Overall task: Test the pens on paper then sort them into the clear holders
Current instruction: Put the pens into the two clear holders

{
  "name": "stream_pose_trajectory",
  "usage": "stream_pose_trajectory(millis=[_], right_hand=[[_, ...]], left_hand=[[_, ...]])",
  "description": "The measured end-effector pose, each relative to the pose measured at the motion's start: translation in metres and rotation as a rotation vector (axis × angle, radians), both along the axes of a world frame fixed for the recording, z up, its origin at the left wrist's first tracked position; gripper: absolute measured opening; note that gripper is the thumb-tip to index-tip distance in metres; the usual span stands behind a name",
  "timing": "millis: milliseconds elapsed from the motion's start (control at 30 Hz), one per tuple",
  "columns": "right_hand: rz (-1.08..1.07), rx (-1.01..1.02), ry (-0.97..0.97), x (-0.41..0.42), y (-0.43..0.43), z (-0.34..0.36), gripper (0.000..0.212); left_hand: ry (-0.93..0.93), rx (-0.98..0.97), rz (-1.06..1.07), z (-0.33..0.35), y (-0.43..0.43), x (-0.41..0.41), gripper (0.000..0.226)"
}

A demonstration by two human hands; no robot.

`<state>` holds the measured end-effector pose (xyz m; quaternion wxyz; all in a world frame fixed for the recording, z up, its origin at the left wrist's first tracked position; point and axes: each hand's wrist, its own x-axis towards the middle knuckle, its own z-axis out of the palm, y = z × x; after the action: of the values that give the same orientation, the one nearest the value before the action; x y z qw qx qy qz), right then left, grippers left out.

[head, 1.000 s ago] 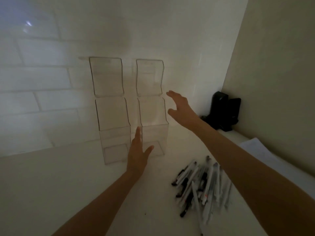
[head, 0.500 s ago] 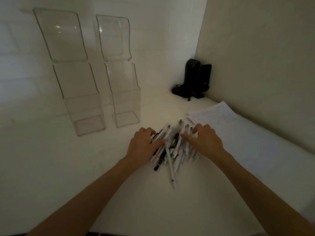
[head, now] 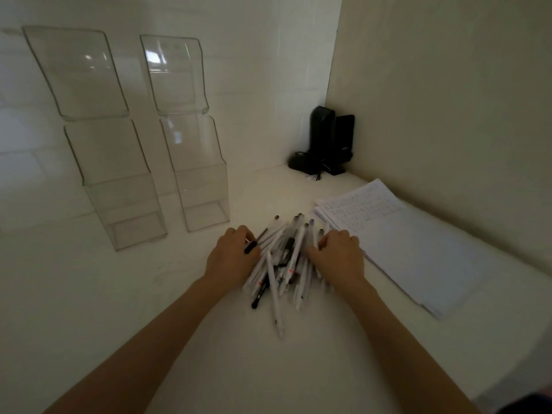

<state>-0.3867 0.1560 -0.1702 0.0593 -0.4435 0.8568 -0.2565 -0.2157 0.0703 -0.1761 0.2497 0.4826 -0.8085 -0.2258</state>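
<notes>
A loose pile of white and black plastic pens [head: 283, 258] lay on a white surface [head: 119, 309], most of them pointing away from the person. The left hand [head: 231, 259] cupped the pile's left edge, with its fingers curled over several pens. The right hand [head: 339, 258] curled over the right edge, so the hands clamped the pile between them. Just to the right of the pens lay a stack of white paper sheets [head: 418, 249] with faint handwriting. Beyond the pile to the left, two tall clear plastic tiered holders [head: 191, 135] stood side by side against a white tiled wall [head: 254, 85]. A black device [head: 324, 138] with a cable stood in the far corner.
</notes>
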Motion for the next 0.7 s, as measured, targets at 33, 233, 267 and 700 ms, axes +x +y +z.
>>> stream_pose_trajectory(millis=[33, 233, 267, 700], right_hand=[[-0.007, 0.036, 0.103, 0.001, 0.000, 0.000, 0.032], [0.050, -0.186, -0.081, 0.001, -0.001, -0.005, 0.025], [0.070, -0.248, -0.146, 0.000, 0.000, -0.005, 0.027], [0.481, -0.509, -0.817, 0.028, -0.001, 0.042, 0.022]], left_hand=[[-0.019, -0.011, 0.001, 0.000, -0.001, -0.001, 0.018], [0.029, 0.019, 0.032, -0.001, -0.013, 0.000, 0.023], [0.079, 0.026, 0.054, -0.001, -0.014, 0.001, 0.025], [0.820, 0.247, -0.200, 0.030, -0.015, 0.039, 0.026]])
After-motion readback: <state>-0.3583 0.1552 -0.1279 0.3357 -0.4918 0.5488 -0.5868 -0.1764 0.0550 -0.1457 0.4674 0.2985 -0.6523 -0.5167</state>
